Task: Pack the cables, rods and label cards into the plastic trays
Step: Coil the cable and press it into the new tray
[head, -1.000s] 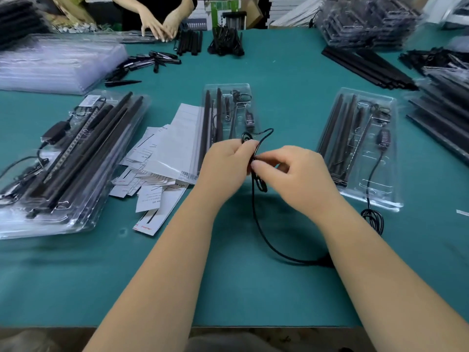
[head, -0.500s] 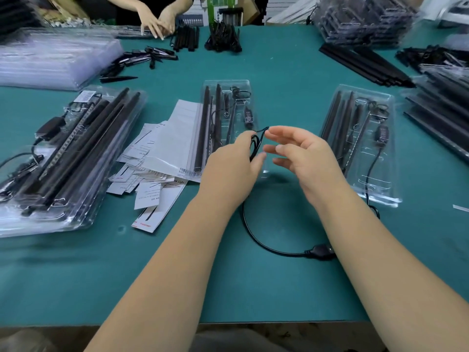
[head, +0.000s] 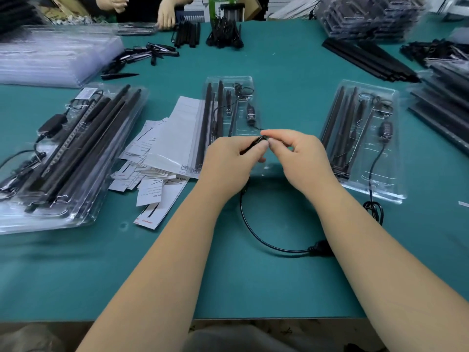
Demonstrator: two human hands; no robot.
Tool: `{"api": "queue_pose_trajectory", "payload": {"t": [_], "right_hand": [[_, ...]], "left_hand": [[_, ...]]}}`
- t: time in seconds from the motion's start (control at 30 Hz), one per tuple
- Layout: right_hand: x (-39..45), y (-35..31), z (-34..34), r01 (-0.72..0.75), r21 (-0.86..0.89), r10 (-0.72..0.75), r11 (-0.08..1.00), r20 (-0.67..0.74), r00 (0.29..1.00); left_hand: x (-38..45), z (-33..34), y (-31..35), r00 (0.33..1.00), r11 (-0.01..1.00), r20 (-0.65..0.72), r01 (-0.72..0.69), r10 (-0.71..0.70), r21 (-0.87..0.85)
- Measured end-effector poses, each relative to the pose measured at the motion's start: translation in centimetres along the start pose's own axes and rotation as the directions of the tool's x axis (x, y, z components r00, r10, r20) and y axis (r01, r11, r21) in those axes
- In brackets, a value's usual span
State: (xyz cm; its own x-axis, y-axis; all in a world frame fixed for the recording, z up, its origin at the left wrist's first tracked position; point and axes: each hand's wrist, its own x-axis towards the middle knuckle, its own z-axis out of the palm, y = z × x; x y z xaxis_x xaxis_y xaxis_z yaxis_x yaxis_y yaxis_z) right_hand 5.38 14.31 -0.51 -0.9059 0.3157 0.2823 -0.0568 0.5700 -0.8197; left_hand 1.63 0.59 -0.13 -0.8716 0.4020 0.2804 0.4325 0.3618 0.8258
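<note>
A clear plastic tray (head: pixel 247 81) with black rods and a small controller lies in the middle of the green table. My left hand (head: pixel 228 163) and my right hand (head: pixel 299 158) meet just in front of it, both pinching a coiled part of a black cable (head: pixel 256 236). The rest of that cable loops down across the table to a plug (head: pixel 320 248) beside my right forearm. A second tray (head: pixel 392 102) on the right holds rods, and its cable (head: pixel 373 209) hangs out over the near edge. White label cards (head: pixel 162 158) lie heaped left of the middle tray.
A stack of filled trays (head: pixel 63 158) sits at the left. Empty clear trays (head: pixel 50 59) are piled far left. Loose black rods (head: pixel 368 59) and more stacks (head: pixel 444 105) fill the right side. Another person's hands (head: pixel 166 13) work at the far edge, near black parts (head: pixel 223 36).
My right fingers, spread apart half a second ago, have closed onto the cable bundle in my left hand. Both hands sit lower, by the tray's near end. The loose loop is shorter.
</note>
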Motion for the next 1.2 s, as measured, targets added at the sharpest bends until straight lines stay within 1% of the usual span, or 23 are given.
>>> {"api": "queue_pose_trajectory", "payload": {"t": [0.1, 0.17, 0.27, 0.33, 0.4, 0.47, 0.5, 0.53, 0.57, 0.6, 0.63, 0.67, 0.7, 0.73, 0.77, 0.8, 0.83, 0.9, 0.93, 1.0, 1.1, 1.13, 1.2], "right_hand": [[-0.1, -0.2, -0.1, -0.073, 0.152, 0.072, 0.986, 0.013, 0.997], [-0.1, -0.2, -0.2, -0.099, 0.16, 0.096, 0.982, 0.025, 0.995], [-0.2, -0.3, -0.4, -0.082, 0.06, 0.079, 0.995, 0.044, 0.996], [-0.1, -0.4, -0.7, -0.07, 0.0, 0.069, 0.998, 0.074, 0.995], [-0.3, -0.5, -1.2, -0.119, -0.078, 0.129, 0.99, 0.143, 0.981], [-1.0, -0.8, -1.7, -0.163, -0.177, 0.193, 0.971, 0.168, 0.967], [-1.5, -1.2, -2.2, -0.17, -0.218, 0.214, 0.961, 0.199, 0.956], [-1.9, -1.7, -2.7, -0.169, -0.248, 0.239, 0.954, 0.29, 0.927], [-2.3, -2.2, -3.0, -0.146, -0.29, 0.268, 0.946, 0.439, 0.858], [-2.6, -2.6, -3.1, -0.073, -0.349, 0.281, 0.934, 0.595, 0.753], [-2.8, -2.8, -3.0, 0.054, -0.397, 0.268, 0.916, 0.708, 0.653], [-2.9, -2.9, -2.9, 0.18, -0.406, 0.23, 0.896, 0.771, 0.594], [-3.0, -2.9, -2.9, 0.24, -0.379, 0.189, 0.894, 0.803, 0.565], [-2.9, -2.9, -3.2, 0.218, -0.333, 0.169, 0.917, 0.822, 0.543], [-2.8, -2.8, -3.6, 0.14, -0.288, 0.172, 0.948, 0.827, 0.536], [-2.6, -2.7, -4.2, 0.043, -0.245, 0.18, 0.969, 0.807, 0.562], [-2.2, -2.5, -4.8, -0.046, -0.2, 0.183, 0.979, 0.751, 0.634], [-1.5, -2.1, -5.8, -0.144, -0.072, 0.16, 0.987, 0.547, 0.822], [-1.3, -2.1, -6.0, -0.169, 0.029, 0.133, 0.985, 0.491, 0.861], [-1.4, -2.4, -5.7, -0.192, 0.182, 0.063, 0.964, 0.546, 0.835], [-2.3, -3.2, -4.1, -0.084, 0.134, -0.026, 0.987, 0.66, 0.751], [-2.4, -3.4, -3.6, -0.017, 0.101, -0.055, 0.995, 0.662, 0.748], [-2.5, -3.7, -2.7, 0.132, 0.043, -0.132, 0.99, 0.58, 0.804]], "left_hand": [[0.3, 0.9, 0.2, 0.993, 0.997, -0.118, -0.005, -0.005, -0.08], [0.9, 1.2, 0.4, 0.989, 0.999, -0.148, 0.014, -0.021, -0.051], [1.8, 1.4, 0.9, 0.988, 0.988, -0.094, 0.108, -0.119, -0.11], [2.3, 1.4, 1.2, 0.989, 0.99, -0.05, 0.142, -0.143, -0.015], [2.4, 1.4, 1.1, 0.983, 0.982, -0.014, 0.183, -0.183, 0.049], [2.4, 1.4, 0.9, 0.97, 0.971, -0.02, 0.241, -0.241, -0.002], [2.4, 1.2, 0.7, 0.96, 0.958, -0.032, 0.276, -0.279, -0.079], [2.3, 1.0, 0.6, 0.946, 0.933, -0.034, 0.311, -0.322, -0.181], [2.3, 0.7, 0.4, 0.933, 0.897, -0.022, 0.34, -0.36, -0.283], [2.4, 0.4, 0.3, 0.921, 0.858, 0.003, 0.364, -0.389, -0.362], [2.5, 0.1, 0.2, 0.913, 0.826, 0.034, 0.383, -0.406, -0.414], [2.6, -0.1, 0.0, 0.907, 0.8, 0.064, 0.398, -0.416, -0.448], [2.6, -0.4, -0.1, 0.903, 0.78, 0.093, 0.41, -0.419, -0.473], [2.6, -0.6, -0.2, 0.901, 0.763, 0.123, 0.42, -0.417, -0.491], [2.6, -0.7, -0.3, 0.9, 0.75, 0.153, 0.426, -0.408, -0.506], [2.6, -0.9, -0.4, 0.901, 0.739, 0.182, 0.429, -0.394, -0.52], [2.6, -1.1, -0.5, 0.903, 0.733, 0.202, 0.427, -0.38, -0.529], [2.5, -1.4, -0.6, 0.912, 0.757, 0.206, 0.41, -0.355, -0.509], [2.5, -1.3, -0.5, 0.921, 0.784, 0.181, 0.388, -0.344, -0.485], [2.3, -0.6, -0.3, 0.945, 0.844, 0.095, 0.323, -0.313, -0.428], [2.0, 1.0, 0.3, 0.978, 0.945, -0.032, 0.192, -0.207, -0.264], [1.9, 1.2, 0.5, 0.983, 0.964, -0.057, 0.156, -0.172, -0.217], [1.9, 1.0, 0.4, 0.992, 0.984, -0.059, 0.099, -0.109, -0.146]]}}
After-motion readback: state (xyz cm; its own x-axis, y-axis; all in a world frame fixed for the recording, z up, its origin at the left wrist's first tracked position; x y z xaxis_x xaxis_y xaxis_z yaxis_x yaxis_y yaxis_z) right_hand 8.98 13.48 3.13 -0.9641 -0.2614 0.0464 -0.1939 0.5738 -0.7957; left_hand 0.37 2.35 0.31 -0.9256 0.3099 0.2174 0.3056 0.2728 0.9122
